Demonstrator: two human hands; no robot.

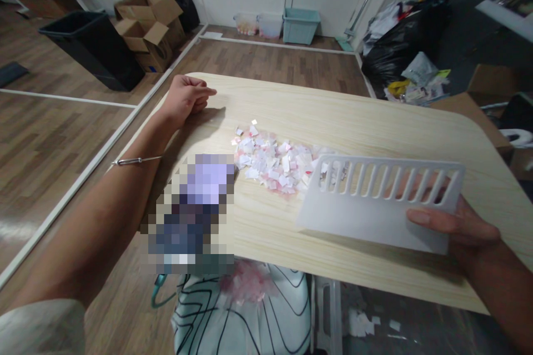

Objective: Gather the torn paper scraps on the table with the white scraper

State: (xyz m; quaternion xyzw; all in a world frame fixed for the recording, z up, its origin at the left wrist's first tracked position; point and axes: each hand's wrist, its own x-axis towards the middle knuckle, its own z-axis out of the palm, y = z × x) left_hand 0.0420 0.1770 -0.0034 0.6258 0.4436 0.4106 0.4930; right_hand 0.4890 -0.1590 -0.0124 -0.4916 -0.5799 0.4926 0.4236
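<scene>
My right hand (452, 222) grips a white plastic scraper (375, 205) with a row of slots along its top edge. Its left end touches a pile of small white and pink paper scraps (272, 161) lying on the light wooden table (375, 122). My left hand (185, 97) rests on the table's far left corner, fingers curled in loosely, holding nothing that I can see. A thin bracelet (135, 161) sits on that forearm.
A patterned bag (258, 310) with pink scraps in it sits under the table's near edge. On the floor stand a black bin (94, 47), cardboard boxes (150, 25), a teal basket (300, 25) and black rubbish bags (402, 39) at the right.
</scene>
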